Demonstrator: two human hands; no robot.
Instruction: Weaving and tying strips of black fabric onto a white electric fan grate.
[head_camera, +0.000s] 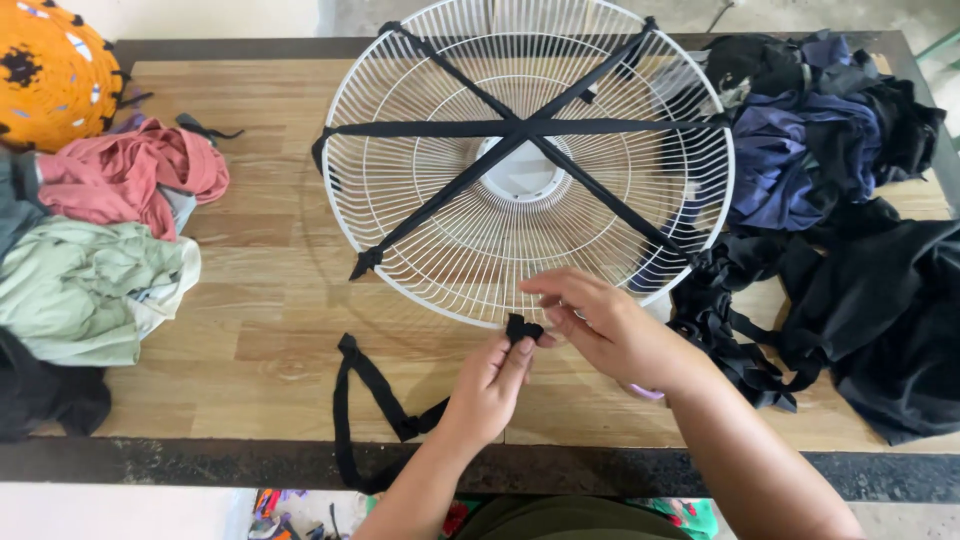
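A white wire fan guard lies on the wooden table with three black fabric strips stretched across it, crossing at the white hub. My left hand and my right hand meet at the guard's near rim. Both pinch the end of a black fabric strip against the rim. The rest of that strip trails down to the left and hangs over the table's front edge.
Pink, green and grey cloths are piled at the left, under an orange woven round piece. Dark blue and black cloths lie at the right, with a heap of black strips beside the guard.
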